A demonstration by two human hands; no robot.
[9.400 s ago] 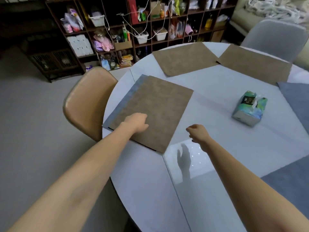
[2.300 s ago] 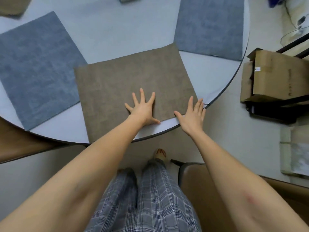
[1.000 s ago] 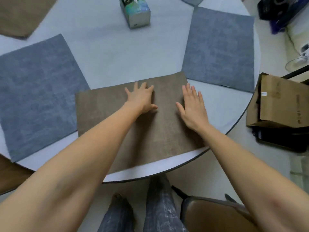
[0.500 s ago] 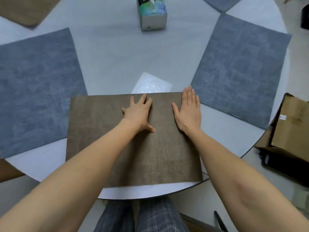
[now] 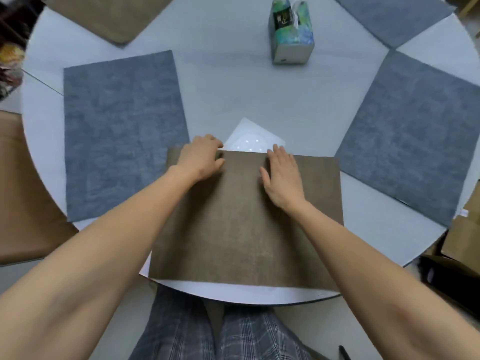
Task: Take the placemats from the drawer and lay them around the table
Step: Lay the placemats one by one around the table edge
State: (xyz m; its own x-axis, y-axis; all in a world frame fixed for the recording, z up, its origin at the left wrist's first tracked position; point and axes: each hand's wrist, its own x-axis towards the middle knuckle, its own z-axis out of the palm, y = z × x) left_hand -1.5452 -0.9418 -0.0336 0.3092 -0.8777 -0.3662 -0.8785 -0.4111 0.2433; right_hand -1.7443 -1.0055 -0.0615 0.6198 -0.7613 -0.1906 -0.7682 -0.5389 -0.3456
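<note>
left fingers (image 5: 217, 146) curled on brown placemat (image 5: 244, 229) far edge; right fingers (image 5: 279, 154) flat, open

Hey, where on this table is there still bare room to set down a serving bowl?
The widest bare patch is the middle of the table, between the left blue placemat, the tissue box and the right blue placemat. The near edge is crowded: the brown placemat under the left hand and right hand fills it.
</note>
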